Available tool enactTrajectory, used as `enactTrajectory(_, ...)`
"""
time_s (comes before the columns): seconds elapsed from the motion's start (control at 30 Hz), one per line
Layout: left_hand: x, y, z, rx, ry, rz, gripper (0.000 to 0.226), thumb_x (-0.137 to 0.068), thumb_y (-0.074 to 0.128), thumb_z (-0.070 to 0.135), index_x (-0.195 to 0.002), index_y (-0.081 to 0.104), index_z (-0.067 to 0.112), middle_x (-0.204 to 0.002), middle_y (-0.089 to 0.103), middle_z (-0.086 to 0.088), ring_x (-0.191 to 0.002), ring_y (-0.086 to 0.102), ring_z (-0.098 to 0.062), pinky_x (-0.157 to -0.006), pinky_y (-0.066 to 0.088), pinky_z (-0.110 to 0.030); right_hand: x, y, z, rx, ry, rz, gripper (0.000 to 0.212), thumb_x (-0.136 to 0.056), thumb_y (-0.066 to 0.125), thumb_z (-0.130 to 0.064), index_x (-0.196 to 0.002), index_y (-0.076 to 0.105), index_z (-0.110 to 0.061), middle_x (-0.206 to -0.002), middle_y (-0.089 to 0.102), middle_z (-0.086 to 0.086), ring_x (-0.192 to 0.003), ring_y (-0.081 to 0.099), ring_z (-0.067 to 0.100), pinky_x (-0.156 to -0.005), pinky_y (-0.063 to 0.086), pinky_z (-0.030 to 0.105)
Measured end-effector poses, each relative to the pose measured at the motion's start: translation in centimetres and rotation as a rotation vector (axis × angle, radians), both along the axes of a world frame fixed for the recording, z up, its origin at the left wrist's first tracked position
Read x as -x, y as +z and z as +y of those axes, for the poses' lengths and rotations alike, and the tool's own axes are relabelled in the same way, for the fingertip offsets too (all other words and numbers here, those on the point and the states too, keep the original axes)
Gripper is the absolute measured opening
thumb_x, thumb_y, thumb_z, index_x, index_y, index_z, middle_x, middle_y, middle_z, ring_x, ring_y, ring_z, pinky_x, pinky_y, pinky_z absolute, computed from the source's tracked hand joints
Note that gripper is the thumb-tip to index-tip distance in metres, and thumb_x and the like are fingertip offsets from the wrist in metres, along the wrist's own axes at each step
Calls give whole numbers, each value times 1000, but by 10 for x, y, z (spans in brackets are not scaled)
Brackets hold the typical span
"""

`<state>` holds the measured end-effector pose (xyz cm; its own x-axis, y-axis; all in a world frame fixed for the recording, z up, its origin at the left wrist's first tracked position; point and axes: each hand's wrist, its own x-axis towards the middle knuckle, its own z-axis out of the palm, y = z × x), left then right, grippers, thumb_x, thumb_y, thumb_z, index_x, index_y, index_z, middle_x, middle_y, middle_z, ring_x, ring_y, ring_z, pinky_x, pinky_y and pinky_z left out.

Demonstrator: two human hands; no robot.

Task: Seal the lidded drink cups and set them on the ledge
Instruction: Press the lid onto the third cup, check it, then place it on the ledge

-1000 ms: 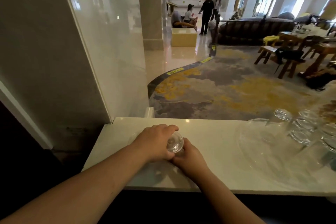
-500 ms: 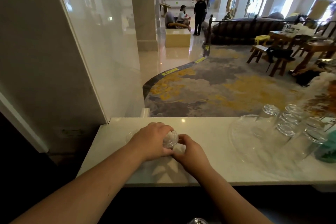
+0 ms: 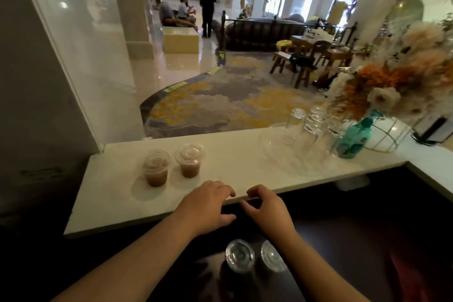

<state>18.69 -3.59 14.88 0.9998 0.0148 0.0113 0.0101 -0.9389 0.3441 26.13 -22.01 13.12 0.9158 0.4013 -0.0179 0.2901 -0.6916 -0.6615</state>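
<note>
- Ahead-left of my fingers, two lidded brown drinks point(image 3: 157, 168) stand on the ledge point(image 3: 232, 154).
- My left hand point(image 3: 208, 206) and right hand point(image 3: 267, 211): loosely curled, empty, at its near edge.
- Label on the green bottle point(image 3: 354, 140): unreadable.

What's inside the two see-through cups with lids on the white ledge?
Brown drink sits in the lower part of the left clear plastic lidded cup and the right clear plastic lidded cup. Their domed lids blur the tops, so anything floating there is hidden.
</note>
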Motion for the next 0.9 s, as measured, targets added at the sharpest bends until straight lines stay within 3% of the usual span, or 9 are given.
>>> enactTrajectory(0.27, 16, -85, -29, 35, 10, 230, 81, -79, 74, 61, -151, 45, 34, -155, 46, 10, -139, 47, -15, -112, 46, -34, 22, -71, -31, 97, -51, 157, 28, -84, 76, -45, -103, 71, -26, -97, 73, -11, -90, 67, 4, -79, 51, 19)
enactTrajectory(0.37, 16, -109, -37, 70, 34, 326, 99, -77, 77, 64, -160, 31, 35, -168, 29, 5, -149, 38, -20, -120, 39, -35, 22, -96, -36, 126, -73, 255, 24, -86, 73, -47, -98, 71, -26, -77, 67, -12, -66, 61, -3, -59, 43, 8)
enactTrajectory(0.43, 13, -123, -43, 82, 47, 379, 109, -74, 78, 69, -163, 23, 37, -173, 20, 3, -153, 33, -24, -123, 36, -38, 21, -112, -40, 159, -73, 328, 21, -89, 70, -45, -92, 72, -25, -69, 63, -11, -59, 57, -3, -52, 41, 9)
enactTrajectory(0.63, -3, -156, -64, 53, 5, 496, 116, -74, 86, 54, -165, 16, 35, -174, 15, 0, -154, 31, -29, -125, 33, -40, 21, -157, -49, 243, -47, 511, 36, -94, 58, -46, -78, 67, -15, -65, 66, -2, -63, 64, 14, -62, 51, 30)
enactTrajectory(0.73, -3, -173, -68, 72, 20, 498, 108, -77, 84, 48, -164, 20, 35, -170, 24, 1, -146, 43, -27, -120, 40, -37, 20, -166, -47, 241, -43, 517, 32, -97, 55, -41, -84, 65, -15, -72, 67, -1, -70, 65, 17, -66, 49, 29)
enactTrajectory(0.83, -2, -180, -71, 119, 66, 471, 100, -81, 82, 45, -162, 25, 35, -166, 30, 1, -139, 53, -27, -114, 46, -36, 21, -171, -44, 258, -64, 480, 31, -99, 53, -36, -96, 70, -10, -92, 76, 9, -88, 72, 24, -68, 45, 27)
enactTrajectory(0.9, 0, -179, -73, 124, 91, 460, 99, -81, 82, 43, -162, 26, 33, -165, 32, -2, -138, 54, -29, -114, 46, -36, 23, -170, -42, 253, -70, 463, 27, -98, 54, -33, -94, 69, -11, -93, 76, 10, -87, 71, 24, -67, 44, 27)
